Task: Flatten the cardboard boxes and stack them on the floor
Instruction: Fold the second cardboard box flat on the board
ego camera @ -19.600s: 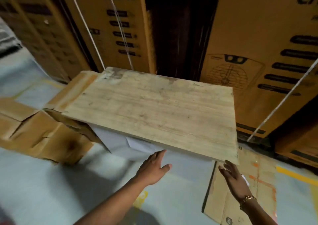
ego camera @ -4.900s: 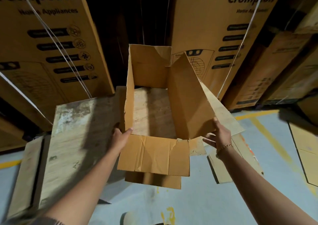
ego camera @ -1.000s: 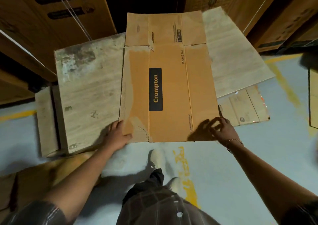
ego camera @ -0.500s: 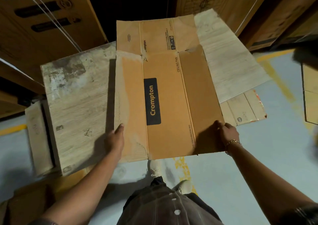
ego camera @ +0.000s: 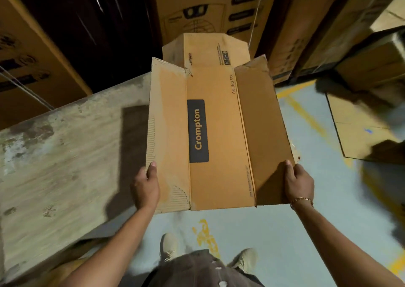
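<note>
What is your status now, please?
Left grip and right grip hold box at near corners. Box flattened, in the air, not stacked. Board at left.

**Dim, warm light; blurred margins**

Lighting is weak and yellowish. The flattened brown cardboard box is the sharpest thing and casts a hard dark shadow leftward onto the pale worn wooden board. The grey painted floor at right smears with motion blur. The tall stacked brown cartons bow at the wide-angle edges, with black gaps between them.
</note>
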The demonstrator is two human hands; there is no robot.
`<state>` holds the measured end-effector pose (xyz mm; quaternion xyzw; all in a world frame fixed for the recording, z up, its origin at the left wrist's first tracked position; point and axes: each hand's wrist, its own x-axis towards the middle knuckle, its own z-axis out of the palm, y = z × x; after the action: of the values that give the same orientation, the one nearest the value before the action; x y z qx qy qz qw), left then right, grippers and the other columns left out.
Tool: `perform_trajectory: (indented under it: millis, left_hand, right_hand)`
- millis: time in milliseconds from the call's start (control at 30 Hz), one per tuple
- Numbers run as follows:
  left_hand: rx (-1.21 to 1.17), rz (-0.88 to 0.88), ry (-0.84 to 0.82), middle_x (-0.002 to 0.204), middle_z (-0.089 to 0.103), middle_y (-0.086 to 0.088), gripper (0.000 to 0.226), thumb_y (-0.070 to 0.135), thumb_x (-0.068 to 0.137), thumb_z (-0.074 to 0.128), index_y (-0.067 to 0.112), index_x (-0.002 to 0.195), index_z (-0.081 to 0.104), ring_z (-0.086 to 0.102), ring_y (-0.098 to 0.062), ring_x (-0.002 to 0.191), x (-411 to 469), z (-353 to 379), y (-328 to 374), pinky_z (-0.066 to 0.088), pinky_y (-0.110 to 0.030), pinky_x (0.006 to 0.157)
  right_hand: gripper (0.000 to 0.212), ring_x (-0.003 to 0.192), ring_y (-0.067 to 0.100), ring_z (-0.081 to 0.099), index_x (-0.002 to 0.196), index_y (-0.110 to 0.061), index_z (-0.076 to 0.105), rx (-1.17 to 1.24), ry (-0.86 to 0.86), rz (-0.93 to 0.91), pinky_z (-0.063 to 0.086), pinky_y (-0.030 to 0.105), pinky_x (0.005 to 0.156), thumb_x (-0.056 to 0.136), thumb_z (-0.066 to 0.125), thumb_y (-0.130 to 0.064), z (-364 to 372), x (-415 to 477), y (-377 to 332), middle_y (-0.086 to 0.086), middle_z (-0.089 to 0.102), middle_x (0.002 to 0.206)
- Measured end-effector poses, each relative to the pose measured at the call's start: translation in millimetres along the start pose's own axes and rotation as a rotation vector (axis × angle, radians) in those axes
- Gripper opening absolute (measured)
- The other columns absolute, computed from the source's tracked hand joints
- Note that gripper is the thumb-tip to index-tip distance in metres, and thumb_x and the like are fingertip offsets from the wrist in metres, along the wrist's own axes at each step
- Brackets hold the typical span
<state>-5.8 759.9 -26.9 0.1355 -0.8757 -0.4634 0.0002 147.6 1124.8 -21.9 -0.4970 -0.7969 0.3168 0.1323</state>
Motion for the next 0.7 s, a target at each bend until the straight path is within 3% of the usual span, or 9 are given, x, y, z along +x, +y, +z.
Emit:
perform_trajectory:
  millis: [167,300,500,700]
  left_hand:
    - [-0.064,0.059,-0.102,0.074,0.064,-0.014,0.046,0.047,0.091,0.047,0.006,0.073,0.054,0.059,-0.035,0.074,-67,92,77,0.045,-0.043,0.065]
    - [-0.026,0.084,-0.197,0.069,0.056,-0.008,0.037,0.035,0.097,0.054,0.012,0.070,0.046,0.058,-0.036,0.076,-115,156,132,0.032,-0.037,0.061]
    - [-0.011,0.131,-0.276,0.095,0.068,-0.017,0.025,0.033,0.098,0.053,0.014,0.082,0.053,0.059,-0.036,0.091,-159,235,198,0.029,-0.032,0.066]
    - [0.007,0.146,-0.322,0.105,0.070,-0.014,0.027,0.034,0.098,0.052,0.010,0.100,0.063,0.061,-0.035,0.098,-162,321,232,0.036,-0.032,0.071]
  right_hand:
    - [0.055,0.069,0.036,0.047,0.070,-0.006,0.040,0.027,0.109,0.035,0.033,0.039,0.056,0.098,0.039,-0.053,-98,65,67,0.014,0.050,0.066]
    - [0.055,0.074,0.036,0.047,0.079,0.001,0.049,0.014,0.178,0.053,0.033,0.041,0.062,0.099,0.042,-0.049,-168,113,112,0.017,0.051,0.072]
    - [0.055,0.078,0.036,0.055,0.078,-0.003,0.055,0.020,0.235,0.107,0.041,0.041,0.068,0.097,0.041,-0.053,-227,178,160,0.018,0.059,0.077]
    - [0.054,0.081,0.033,0.054,0.084,-0.005,0.059,-0.022,0.208,0.152,0.039,0.037,0.069,0.098,0.040,-0.053,-241,257,185,0.017,0.060,0.082]
